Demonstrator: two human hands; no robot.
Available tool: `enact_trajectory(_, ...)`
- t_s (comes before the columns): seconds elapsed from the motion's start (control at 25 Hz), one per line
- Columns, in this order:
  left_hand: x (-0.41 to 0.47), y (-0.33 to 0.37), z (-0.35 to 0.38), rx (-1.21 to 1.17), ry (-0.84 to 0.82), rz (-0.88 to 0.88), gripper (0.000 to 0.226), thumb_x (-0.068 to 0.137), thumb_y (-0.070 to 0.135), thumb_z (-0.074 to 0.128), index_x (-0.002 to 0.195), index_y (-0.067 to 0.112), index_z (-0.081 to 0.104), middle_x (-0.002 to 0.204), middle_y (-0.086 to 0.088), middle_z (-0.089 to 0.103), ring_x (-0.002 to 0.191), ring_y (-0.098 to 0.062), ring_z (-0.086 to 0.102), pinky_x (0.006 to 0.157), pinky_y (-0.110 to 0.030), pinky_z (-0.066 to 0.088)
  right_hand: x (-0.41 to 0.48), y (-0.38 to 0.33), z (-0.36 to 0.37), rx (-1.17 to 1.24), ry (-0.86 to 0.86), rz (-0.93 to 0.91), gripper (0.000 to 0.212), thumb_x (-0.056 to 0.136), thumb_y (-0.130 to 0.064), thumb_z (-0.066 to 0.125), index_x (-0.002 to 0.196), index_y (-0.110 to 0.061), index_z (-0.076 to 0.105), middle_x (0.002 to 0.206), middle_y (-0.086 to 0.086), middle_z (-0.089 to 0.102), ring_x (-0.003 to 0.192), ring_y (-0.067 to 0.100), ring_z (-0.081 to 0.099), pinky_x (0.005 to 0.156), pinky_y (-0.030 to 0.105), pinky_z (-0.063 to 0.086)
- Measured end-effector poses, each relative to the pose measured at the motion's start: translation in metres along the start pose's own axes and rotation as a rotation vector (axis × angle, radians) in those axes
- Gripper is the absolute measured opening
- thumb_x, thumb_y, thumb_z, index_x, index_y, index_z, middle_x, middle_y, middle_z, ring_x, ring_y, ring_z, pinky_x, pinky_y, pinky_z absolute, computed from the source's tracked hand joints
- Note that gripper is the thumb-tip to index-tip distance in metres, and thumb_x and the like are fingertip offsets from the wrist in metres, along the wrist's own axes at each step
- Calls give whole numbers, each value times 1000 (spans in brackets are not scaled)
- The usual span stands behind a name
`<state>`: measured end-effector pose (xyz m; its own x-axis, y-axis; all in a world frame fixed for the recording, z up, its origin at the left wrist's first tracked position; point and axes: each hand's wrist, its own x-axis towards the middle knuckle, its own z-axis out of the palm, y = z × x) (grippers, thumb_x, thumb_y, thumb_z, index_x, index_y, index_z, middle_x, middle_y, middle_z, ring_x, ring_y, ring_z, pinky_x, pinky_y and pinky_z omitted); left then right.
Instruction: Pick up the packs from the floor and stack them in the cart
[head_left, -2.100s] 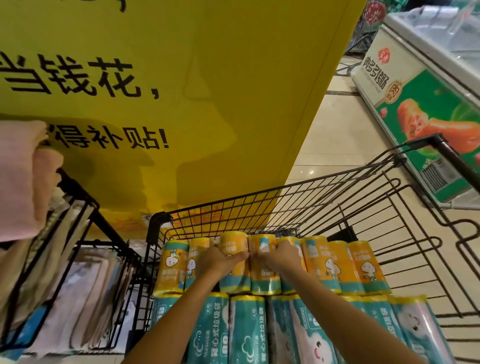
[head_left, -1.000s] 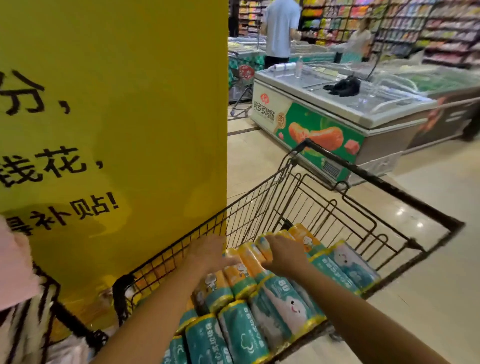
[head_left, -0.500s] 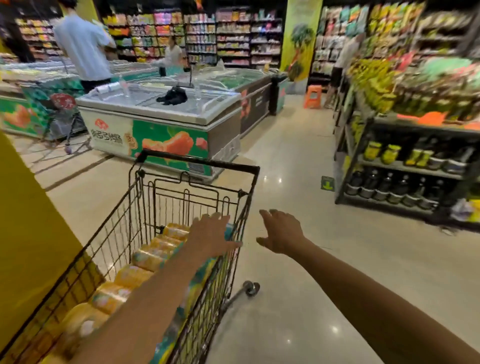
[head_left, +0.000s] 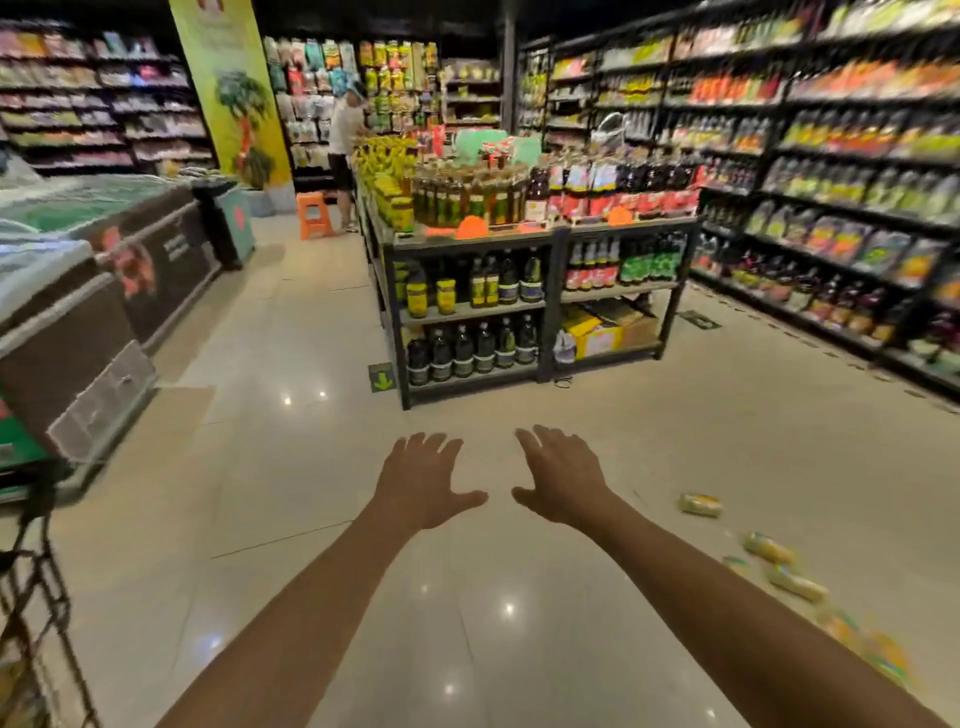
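Both arms stretch out in front of me over the tiled floor. My left hand (head_left: 423, 480) and my right hand (head_left: 561, 475) are spread flat, palms down, holding nothing. Several yellow-and-teal roll packs lie scattered on the floor to the right: one pack (head_left: 700, 504) farthest out, another pack (head_left: 769, 548) nearer, and more blurred ones toward the lower right corner. Only the wire corner of the cart (head_left: 31, 597) shows at the far left edge; its load is almost hidden.
A freezer chest (head_left: 93, 306) runs along the left. A dark shelf unit of bottles (head_left: 519, 312) stands ahead, with tall stocked shelves (head_left: 841, 208) on the right. A person stands by an orange stool (head_left: 314, 214) far back. Open tiled floor lies in front of me.
My view has swung right, away from the cart and the stacked packs. Both hands have left the packs in the cart and now hover empty; loose packs on the floor have come into sight.
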<state>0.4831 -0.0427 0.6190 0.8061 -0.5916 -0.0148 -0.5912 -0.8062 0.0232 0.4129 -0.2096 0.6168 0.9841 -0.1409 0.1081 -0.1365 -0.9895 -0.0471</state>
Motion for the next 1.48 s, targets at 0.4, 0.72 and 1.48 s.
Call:
enact_trajectory(0.4, 179, 246, 29, 27, -57, 534, 83, 83, 73, 42, 148, 24, 25, 155, 0, 26, 140, -22, 25, 116, -39, 17, -36, 253, 5, -6, -61, 524, 70, 89, -44, 55, 146, -17, 24, 147, 7, 33, 129, 28, 37, 105, 37, 30)
enact_trajectory(0.72, 314, 405, 45, 10, -127, 846, 82, 83, 70, 47, 146, 22, 29, 151, -2, 33, 136, -23, 33, 111, -34, 26, -37, 407, 12, -3, -98, 902, 71, 88, -44, 56, 146, -17, 25, 146, 8, 36, 132, 27, 36, 108, 37, 29)
enact_trajectory(1.48, 546, 722, 273, -22, -358, 864, 79, 85, 64, 51, 145, 15, 35, 147, -6, 39, 134, -28, 37, 110, -36, 27, -43, 791, 228, 257, -349, 1147, 75, 88, -44, 58, 147, -17, 22, 146, 3, 34, 134, 24, 32, 109, 33, 25)
